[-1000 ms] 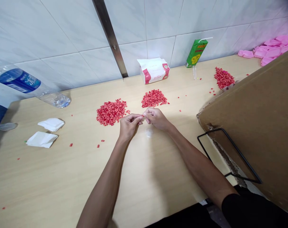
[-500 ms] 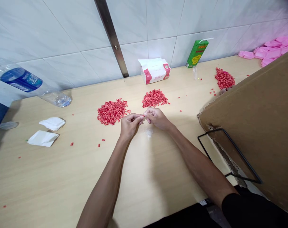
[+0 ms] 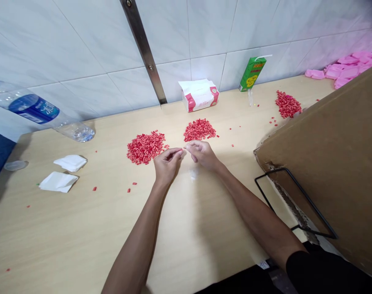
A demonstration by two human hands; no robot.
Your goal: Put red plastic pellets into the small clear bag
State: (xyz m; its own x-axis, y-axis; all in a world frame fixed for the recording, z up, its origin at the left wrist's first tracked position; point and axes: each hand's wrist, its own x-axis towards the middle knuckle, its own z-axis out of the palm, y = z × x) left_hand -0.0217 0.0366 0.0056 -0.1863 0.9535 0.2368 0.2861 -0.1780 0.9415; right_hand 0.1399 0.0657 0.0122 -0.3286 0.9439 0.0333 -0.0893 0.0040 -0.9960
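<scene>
My left hand (image 3: 166, 163) pinches a small red piece (image 3: 181, 150) between thumb and forefinger. Just to its right, my right hand (image 3: 202, 154) is closed in a pinch, its fingertips a small gap from the left ones; whatever they hold is too small to make out. Behind my left hand lies a heap of small red pieces (image 3: 144, 148). A second red heap (image 3: 199, 130) sits right behind my right hand. Both hands are low over the wooden table (image 3: 180, 237).
A tissue pack (image 3: 201, 98), a green drink carton (image 3: 252, 74) and a leaning plastic bottle (image 3: 39, 109) stand along the wall. Folded tissues (image 3: 59, 181) lie left. A cardboard box (image 3: 327, 155) with a black wire frame (image 3: 308, 196) blocks the right, near another red heap (image 3: 287, 104) and pink pieces (image 3: 347, 70).
My fingertips, which met around a small red piece, have come slightly apart. The piece stays in my left hand. The whole view has shifted a little.
</scene>
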